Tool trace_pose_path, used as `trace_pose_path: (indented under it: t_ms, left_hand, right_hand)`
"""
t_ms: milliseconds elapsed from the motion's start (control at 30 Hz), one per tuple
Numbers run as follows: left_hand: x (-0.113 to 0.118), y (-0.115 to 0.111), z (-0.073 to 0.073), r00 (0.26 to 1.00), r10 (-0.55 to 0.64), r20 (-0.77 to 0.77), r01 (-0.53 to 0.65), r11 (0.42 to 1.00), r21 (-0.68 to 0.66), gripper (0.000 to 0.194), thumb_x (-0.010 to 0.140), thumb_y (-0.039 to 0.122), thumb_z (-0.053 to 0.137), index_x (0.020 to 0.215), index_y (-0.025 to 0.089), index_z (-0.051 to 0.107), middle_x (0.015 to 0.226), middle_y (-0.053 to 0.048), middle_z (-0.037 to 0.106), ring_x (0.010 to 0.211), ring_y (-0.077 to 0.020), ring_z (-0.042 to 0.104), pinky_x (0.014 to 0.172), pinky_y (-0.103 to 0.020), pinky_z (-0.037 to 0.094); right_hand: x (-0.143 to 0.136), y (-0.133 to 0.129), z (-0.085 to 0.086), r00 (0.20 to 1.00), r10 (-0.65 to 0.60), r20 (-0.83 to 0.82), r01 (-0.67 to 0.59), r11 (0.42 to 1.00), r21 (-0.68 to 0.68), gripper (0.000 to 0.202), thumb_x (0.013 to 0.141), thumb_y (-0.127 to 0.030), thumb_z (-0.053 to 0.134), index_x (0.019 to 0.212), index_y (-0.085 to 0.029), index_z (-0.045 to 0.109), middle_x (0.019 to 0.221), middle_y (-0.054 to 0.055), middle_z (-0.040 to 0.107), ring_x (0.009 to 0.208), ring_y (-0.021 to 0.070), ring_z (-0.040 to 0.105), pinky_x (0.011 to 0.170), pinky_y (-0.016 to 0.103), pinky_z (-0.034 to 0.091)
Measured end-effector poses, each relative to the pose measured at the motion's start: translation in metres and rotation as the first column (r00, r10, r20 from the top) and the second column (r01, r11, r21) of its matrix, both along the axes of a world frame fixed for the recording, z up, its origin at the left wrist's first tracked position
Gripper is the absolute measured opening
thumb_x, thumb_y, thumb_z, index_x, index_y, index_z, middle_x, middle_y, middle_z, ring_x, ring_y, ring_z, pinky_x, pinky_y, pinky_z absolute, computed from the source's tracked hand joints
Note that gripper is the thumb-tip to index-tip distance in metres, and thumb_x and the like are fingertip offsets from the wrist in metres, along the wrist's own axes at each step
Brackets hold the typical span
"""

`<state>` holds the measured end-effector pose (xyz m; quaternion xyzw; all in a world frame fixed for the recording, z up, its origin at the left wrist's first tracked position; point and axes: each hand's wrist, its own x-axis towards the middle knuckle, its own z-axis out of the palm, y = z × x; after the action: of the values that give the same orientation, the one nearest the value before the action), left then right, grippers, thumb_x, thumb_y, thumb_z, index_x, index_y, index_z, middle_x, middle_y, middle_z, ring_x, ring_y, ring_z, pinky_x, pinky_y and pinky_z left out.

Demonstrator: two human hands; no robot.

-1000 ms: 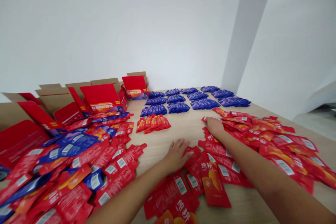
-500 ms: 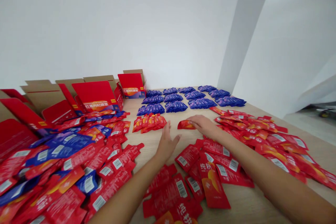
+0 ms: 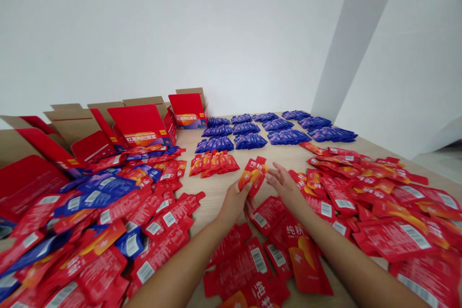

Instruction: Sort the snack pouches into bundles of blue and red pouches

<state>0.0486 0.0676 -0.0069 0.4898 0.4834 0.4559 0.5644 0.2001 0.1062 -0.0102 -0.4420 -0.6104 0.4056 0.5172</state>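
Observation:
My left hand [image 3: 234, 200] is closed round the lower part of red-and-orange pouches [image 3: 253, 176], raised above the middle of the table with the printed front toward me. Whether it is one pouch or a small stack I cannot tell. Just right of them is my right hand [image 3: 285, 187], its fingers apart and near the pouch's right edge, holding nothing. Beyond, a fanned row of red pouches [image 3: 213, 163] lies on the table. Below my hands, loose red pouches [image 3: 245, 262] lie in a heap, some with the barcode side up.
Mixed red and blue pouches [image 3: 97, 192] are heaped at left, before open red cartons [image 3: 139, 125]. Fanned bundles of blue pouches [image 3: 250, 140] stand in rows at the back, near the white wall [image 3: 231, 33]. Another heap of red pouches [image 3: 382, 183] covers the right side.
My left hand has gone from empty to gripping red pouches. My right hand has let go of its pouch and opened. The view has shifted slightly.

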Motion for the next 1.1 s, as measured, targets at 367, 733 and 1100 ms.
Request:
trace_pose_path:
  t_ms: [367, 733, 1100]
  left_hand:
    - [-0.072, 0.038, 0.024, 0.759, 0.021, -0.651, 0.089, 0.987, 0.136, 0.052, 0.085, 0.055, 0.030, 0.065, 0.017, 0.061, 0.043, 0.001, 0.052, 0.041, -0.0136, 0.051, 0.047, -0.025, 0.042]
    - [-0.192, 0.075, 0.006, 0.283, 0.364, -0.887, 0.230, 0.873, 0.431, 0.024, 0.079, 0.019, 0.049, 0.099, 0.017, 0.062, 0.110, -0.009, 0.062, 0.107, -0.0216, 0.055, 0.097, -0.036, 0.040]
    - [-0.178, 0.079, -0.001, -0.040, 0.376, -0.926, 0.402, 0.854, 0.329, 0.019, 0.087, 0.023, 0.043, 0.100, 0.018, 0.055, 0.108, -0.010, 0.058, 0.099, -0.0215, 0.056, 0.084, -0.033, 0.046]
  right_hand:
    - [0.026, 0.016, -0.005, 0.971, 0.088, 0.222, -0.008, 0.941, -0.337, 0.037, 0.081, -0.050, 0.046, 0.059, -0.020, 0.053, 0.054, 0.002, 0.061, 0.049, 0.0166, 0.057, 0.051, 0.028, 0.044]
    - [-0.004, 0.014, 0.030, 0.324, -0.150, 0.934, -0.107, 0.975, 0.193, 0.019, 0.087, -0.022, 0.044, 0.085, -0.014, 0.062, 0.090, 0.013, 0.065, 0.089, 0.0232, 0.059, 0.079, 0.031, 0.042]
    - [-0.117, 0.041, 0.013, 0.434, -0.124, 0.892, -0.422, 0.847, 0.323, 0.030, 0.084, -0.017, 0.046, 0.110, -0.009, 0.058, 0.119, 0.017, 0.056, 0.113, 0.0261, 0.045, 0.097, 0.038, 0.035]
